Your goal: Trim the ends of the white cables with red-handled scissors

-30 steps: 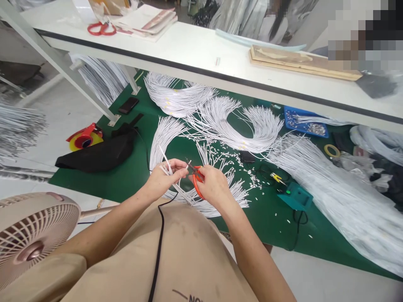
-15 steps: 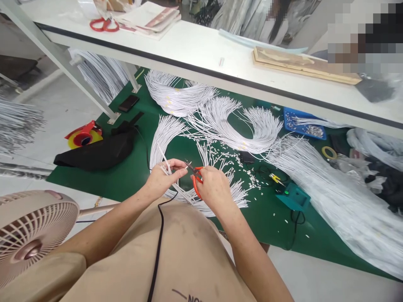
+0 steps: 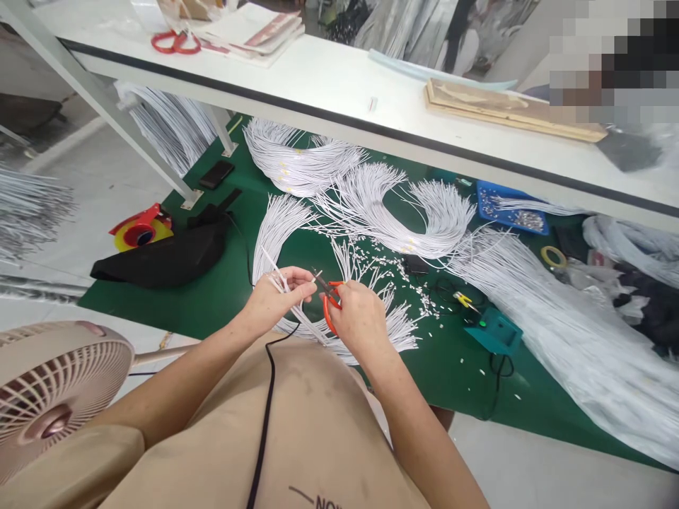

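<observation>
Between the thumb and fingers of my left hand point(image 3: 279, 295) a white cable point(image 3: 272, 261) is pinched, its short end poking out past the fingertips. My right hand point(image 3: 361, 314) is closed round the orange handles of a small pair of cutting pliers point(image 3: 329, 300). Their dark jaws lie right beside the cable end; whether they touch it I cannot tell. Under and around both hands curves a bundle of white cables point(image 3: 270, 230). Small white cut pieces point(image 3: 392, 265) are scattered on the green table just beyond my right hand.
More cable bundles point(image 3: 411, 230) lie farther back, beside a blue tray point(image 3: 485, 201) of small parts. A teal device point(image 3: 493, 331) stands at right. A tape dispenser point(image 3: 141, 227) and black bag point(image 3: 170, 254) lie left. A white shelf point(image 3: 339, 88) overhangs; a fan point(image 3: 58, 396) stands near my left arm.
Both hands stay almost in place. The cable end at my left fingertips and the plier jaws have shifted only slightly.
</observation>
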`<action>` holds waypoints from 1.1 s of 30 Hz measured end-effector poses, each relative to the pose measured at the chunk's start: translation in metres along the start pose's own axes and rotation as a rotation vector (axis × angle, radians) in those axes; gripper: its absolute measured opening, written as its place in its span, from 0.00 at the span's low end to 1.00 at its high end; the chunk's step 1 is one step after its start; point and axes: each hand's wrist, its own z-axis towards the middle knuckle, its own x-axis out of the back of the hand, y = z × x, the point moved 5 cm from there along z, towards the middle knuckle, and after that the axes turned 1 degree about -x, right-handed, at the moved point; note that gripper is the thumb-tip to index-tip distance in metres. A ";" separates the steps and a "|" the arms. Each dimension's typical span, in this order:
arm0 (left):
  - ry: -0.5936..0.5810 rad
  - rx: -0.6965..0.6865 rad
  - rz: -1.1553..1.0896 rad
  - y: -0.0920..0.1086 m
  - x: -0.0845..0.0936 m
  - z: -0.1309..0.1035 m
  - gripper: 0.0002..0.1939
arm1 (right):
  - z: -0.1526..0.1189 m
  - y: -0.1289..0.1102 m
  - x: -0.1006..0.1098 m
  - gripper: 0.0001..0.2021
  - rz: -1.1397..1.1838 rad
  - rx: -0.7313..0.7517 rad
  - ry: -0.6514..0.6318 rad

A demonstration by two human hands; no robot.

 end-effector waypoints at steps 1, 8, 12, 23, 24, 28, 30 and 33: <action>0.001 0.002 0.004 0.000 0.000 0.000 0.14 | 0.000 0.000 0.000 0.12 0.001 -0.001 0.001; -0.037 -0.006 0.007 0.004 -0.004 -0.001 0.12 | -0.002 0.001 -0.003 0.12 0.020 -0.008 0.017; -0.044 -0.010 0.018 0.004 -0.004 -0.002 0.12 | 0.001 0.007 -0.002 0.10 0.308 -0.051 0.002; -0.205 -0.023 0.044 0.011 -0.014 -0.006 0.13 | 0.015 0.003 0.003 0.10 1.392 -0.084 -0.159; -0.224 -0.021 0.035 0.011 -0.014 -0.006 0.13 | 0.016 0.004 0.003 0.09 1.397 -0.077 -0.163; -0.241 -0.005 0.015 0.009 -0.014 -0.006 0.13 | 0.016 0.007 0.000 0.08 1.383 -0.066 -0.156; -0.218 0.009 -0.006 0.007 -0.013 -0.006 0.12 | 0.015 0.008 -0.001 0.08 1.341 -0.089 -0.102; -0.155 0.031 -0.048 0.002 -0.011 -0.004 0.12 | 0.009 0.007 0.000 0.07 1.258 -0.148 0.017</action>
